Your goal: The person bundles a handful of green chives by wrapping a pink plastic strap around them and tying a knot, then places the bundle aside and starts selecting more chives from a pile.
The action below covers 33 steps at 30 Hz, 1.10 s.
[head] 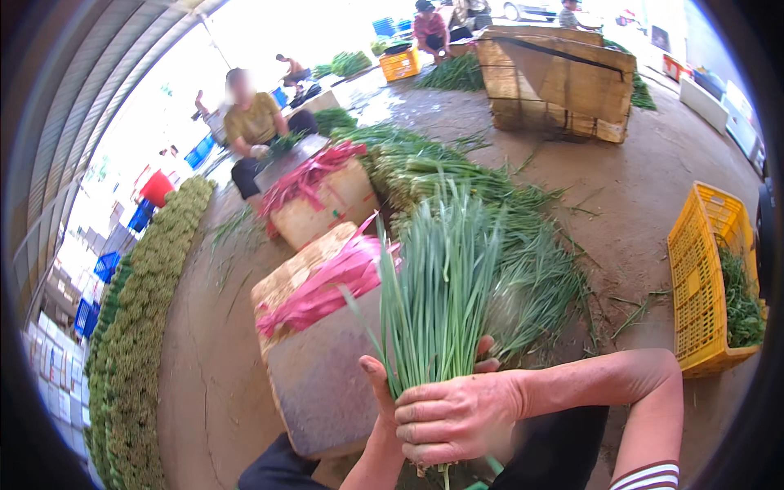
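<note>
Upright before me stands a bunch of long green leafy stalks, like garlic chives [438,294], its leaves fanning upward. My right hand [459,416] wraps its fingers round the lower stems. Behind the bunch is my left hand [383,392], thumb raised at the left and some fingertips showing at the right; it cups the stems. Left of the bunch, a box with a grey flat top [324,373] carries a bundle of pink ties [337,282]. A long heap of the same greens [539,275] lies on the ground beyond and to the right.
A yellow crate [704,288] holding greens stands at the right. Stacked bundles [147,318] form a long row at the left. Ahead, a person [257,122] sits handling greens beside a second box [331,196] with pink ties. Large worn boxes [557,86] and other people are farther back.
</note>
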Each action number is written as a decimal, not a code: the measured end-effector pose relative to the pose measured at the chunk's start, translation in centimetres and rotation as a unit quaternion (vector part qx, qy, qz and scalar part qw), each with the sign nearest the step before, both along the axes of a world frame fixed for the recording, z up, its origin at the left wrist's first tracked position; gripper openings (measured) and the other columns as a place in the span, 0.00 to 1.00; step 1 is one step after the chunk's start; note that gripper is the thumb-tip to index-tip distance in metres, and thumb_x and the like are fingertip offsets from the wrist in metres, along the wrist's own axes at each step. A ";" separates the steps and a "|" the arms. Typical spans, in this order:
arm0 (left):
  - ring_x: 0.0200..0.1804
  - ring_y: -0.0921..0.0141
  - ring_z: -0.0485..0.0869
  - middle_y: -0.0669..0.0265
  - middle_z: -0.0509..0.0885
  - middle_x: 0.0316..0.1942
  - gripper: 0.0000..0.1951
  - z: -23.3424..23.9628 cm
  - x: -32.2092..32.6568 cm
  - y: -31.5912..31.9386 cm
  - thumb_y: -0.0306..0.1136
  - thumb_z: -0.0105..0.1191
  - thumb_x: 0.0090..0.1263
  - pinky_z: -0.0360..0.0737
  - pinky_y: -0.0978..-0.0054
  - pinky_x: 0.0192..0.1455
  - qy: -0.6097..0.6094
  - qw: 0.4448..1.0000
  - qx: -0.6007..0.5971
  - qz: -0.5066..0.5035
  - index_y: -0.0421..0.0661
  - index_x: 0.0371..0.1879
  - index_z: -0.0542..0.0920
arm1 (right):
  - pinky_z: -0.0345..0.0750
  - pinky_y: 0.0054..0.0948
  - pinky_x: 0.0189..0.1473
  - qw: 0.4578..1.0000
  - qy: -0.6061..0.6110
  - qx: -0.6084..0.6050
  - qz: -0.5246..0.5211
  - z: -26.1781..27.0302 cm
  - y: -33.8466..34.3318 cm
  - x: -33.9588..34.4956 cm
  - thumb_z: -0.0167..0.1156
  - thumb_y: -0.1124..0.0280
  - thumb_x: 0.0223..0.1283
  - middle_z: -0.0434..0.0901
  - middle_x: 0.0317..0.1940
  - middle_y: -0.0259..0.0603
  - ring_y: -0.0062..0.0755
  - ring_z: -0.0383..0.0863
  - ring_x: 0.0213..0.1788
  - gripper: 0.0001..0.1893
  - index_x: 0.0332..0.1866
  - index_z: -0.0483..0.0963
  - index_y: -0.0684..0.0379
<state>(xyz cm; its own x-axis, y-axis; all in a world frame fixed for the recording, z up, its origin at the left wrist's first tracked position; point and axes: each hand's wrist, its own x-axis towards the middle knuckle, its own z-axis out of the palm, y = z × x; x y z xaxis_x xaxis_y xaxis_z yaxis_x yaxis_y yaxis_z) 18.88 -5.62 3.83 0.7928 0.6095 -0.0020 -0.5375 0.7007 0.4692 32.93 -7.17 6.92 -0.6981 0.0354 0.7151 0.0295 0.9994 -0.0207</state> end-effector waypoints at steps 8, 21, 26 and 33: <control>0.56 0.57 0.82 0.53 0.74 0.61 0.46 -6.6 -9.2 -1.3 0.44 0.63 0.65 0.85 0.57 0.55 -0.172 0.979 -0.014 0.109 0.40 0.76 0.52 | 0.64 0.49 0.70 0.983 -0.038 -0.173 0.052 0.5 -7.0 -6.1 0.63 0.58 0.56 0.77 0.57 0.50 0.46 0.74 0.65 0.24 0.55 0.74 0.62; 0.47 0.70 0.84 0.63 0.83 0.48 0.33 5.6 -10.0 5.0 0.28 0.73 0.52 0.83 0.69 0.52 0.311 0.849 0.359 0.231 0.40 0.59 0.74 | 0.74 0.35 0.59 0.745 0.326 -0.581 -0.028 8.2 7.4 -8.4 0.61 0.62 0.57 0.77 0.54 0.42 0.32 0.76 0.57 0.35 0.70 0.62 0.63; 0.54 0.70 0.80 0.65 0.81 0.52 0.36 0.6 -10.0 6.5 0.26 0.75 0.50 0.79 0.70 0.58 0.343 0.800 0.407 0.276 0.43 0.61 0.72 | 0.69 0.36 0.65 0.780 0.304 -0.533 -0.122 2.9 7.3 -8.4 0.63 0.61 0.51 0.72 0.61 0.47 0.39 0.73 0.62 0.39 0.71 0.61 0.64; 0.52 0.72 0.82 0.65 0.84 0.50 0.25 -3.4 -8.3 7.9 0.25 0.73 0.52 0.81 0.70 0.54 0.399 0.723 0.440 0.353 0.42 0.51 0.81 | 0.68 0.40 0.64 0.835 0.307 -0.426 -0.164 -1.9 8.2 -7.7 0.59 0.63 0.54 0.74 0.56 0.56 0.50 0.73 0.62 0.29 0.62 0.69 0.63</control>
